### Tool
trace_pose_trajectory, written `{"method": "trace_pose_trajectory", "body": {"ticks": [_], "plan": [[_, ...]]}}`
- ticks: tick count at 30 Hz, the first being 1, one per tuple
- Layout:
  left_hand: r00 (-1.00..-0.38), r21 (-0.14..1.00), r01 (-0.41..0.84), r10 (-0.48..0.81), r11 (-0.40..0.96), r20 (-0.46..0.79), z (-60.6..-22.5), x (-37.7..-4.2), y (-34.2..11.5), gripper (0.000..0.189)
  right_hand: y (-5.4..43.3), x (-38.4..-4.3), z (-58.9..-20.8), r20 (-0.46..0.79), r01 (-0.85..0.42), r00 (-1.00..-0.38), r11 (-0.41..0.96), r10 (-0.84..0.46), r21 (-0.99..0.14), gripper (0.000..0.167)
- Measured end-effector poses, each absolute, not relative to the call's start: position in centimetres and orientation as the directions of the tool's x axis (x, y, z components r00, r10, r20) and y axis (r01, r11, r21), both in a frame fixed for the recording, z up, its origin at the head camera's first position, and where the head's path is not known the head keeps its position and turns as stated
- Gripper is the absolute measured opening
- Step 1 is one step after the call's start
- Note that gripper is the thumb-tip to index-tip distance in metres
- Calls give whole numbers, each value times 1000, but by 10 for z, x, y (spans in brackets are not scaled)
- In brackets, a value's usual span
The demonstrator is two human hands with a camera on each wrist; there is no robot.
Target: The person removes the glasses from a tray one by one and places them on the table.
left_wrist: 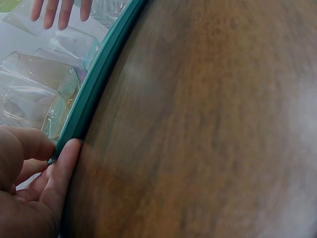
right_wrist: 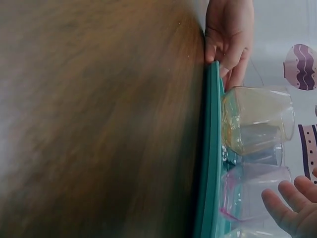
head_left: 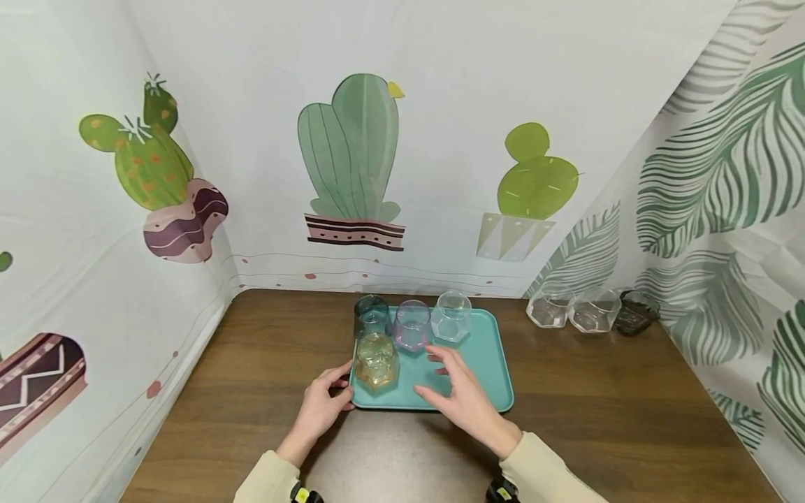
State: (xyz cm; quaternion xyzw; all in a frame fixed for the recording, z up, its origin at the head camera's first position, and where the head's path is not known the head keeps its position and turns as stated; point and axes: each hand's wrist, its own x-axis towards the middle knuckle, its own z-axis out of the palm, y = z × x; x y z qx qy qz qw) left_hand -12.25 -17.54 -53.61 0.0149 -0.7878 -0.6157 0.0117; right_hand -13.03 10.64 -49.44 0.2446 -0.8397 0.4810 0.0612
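My left hand (head_left: 321,404) pinches the rim of a teal tray (left_wrist: 94,82) at its front left corner, thumb and fingers on either side. Over the tray's middle hovers my right hand (head_left: 462,395), its fingers spread, with nothing in it. An amber glass (head_left: 376,363) stands on the tray close to the left hand. Behind it, along the back of the tray, are a dark grey glass (head_left: 371,318), a pinkish-purple glass (head_left: 413,327) and a clear glass (head_left: 452,318). The purple one is nearest to my right fingertips.
At the back right of the wooden table (head_left: 585,419), off the tray, a clear glass (head_left: 548,309), another clear glass (head_left: 594,311) and a dark glass (head_left: 636,313) stand in a row. A white cloth (head_left: 440,154) printed with cacti and leaves hangs behind the table and at its sides.
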Motion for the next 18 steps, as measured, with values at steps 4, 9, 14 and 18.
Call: {"method": "trace_pose_trajectory", "body": {"ticks": [4, 9, 14, 18], "plan": [[-999, 968, -15, -41, 250, -5, -537, -123, -174, 50, 97, -135, -494, 314, -465, -871, 428, -378, -775, 68], [-999, 968, -16, -42, 250, -5, -538, -124, -174, 50, 83, -142, -495, 253, -419, -884, 427, -392, -801, 73], [-999, 968, -17, -46, 250, -6, -538, -124, -174, 50, 70, -149, -496, 219, -403, -884, 433, -414, -806, 78], [-999, 968, -19, -48, 249, -8, -538, -124, -174, 50, 60, -154, -497, 212, -411, -880, 455, -425, -790, 80]]}}
